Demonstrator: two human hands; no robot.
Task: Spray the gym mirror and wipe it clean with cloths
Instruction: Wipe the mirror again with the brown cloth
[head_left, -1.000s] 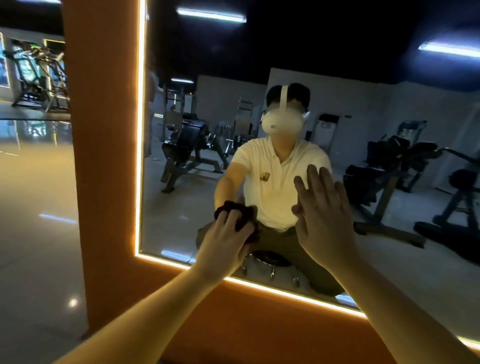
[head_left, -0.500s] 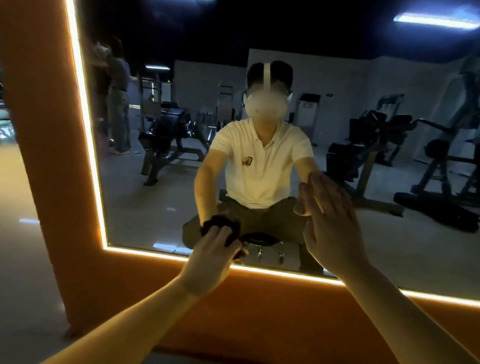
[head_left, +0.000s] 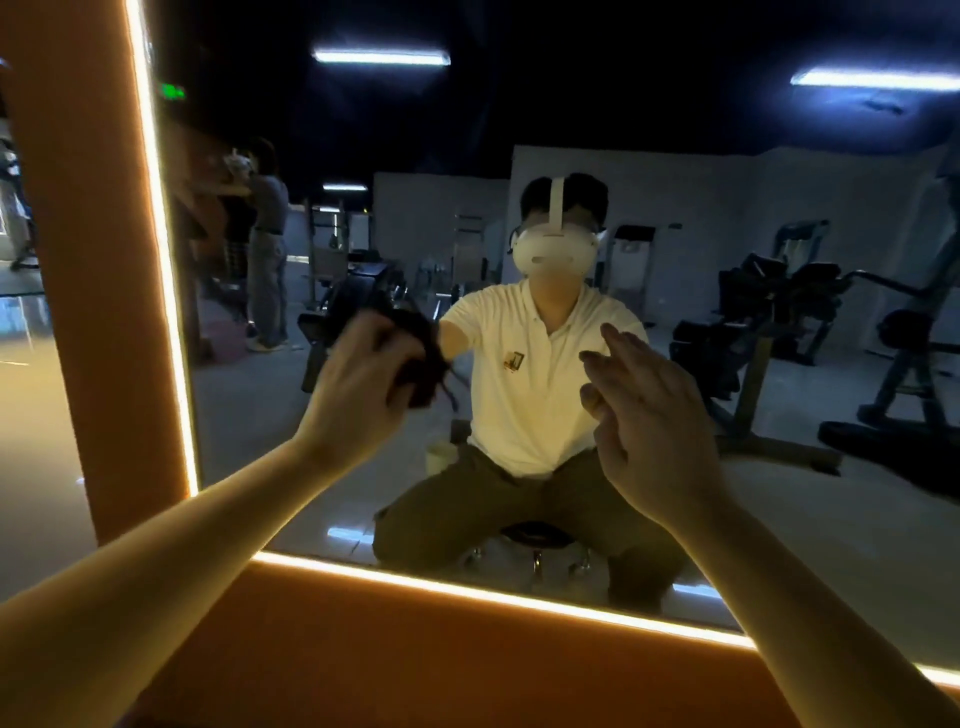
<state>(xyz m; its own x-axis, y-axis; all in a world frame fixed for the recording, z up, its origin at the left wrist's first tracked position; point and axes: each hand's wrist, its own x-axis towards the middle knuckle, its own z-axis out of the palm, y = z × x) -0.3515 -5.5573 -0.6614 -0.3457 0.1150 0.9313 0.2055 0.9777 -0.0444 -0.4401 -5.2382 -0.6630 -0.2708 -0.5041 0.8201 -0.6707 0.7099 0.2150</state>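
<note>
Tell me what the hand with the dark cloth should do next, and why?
Probably sweep the dark bunched cloth sideways across the large orange-framed wall mirror. The left hand grips it at the glass, and the right hand is open with straight fingers and holds nothing.

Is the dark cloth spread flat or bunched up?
Bunched up: the left hand grips the dark cloth as a crumpled wad.
</note>
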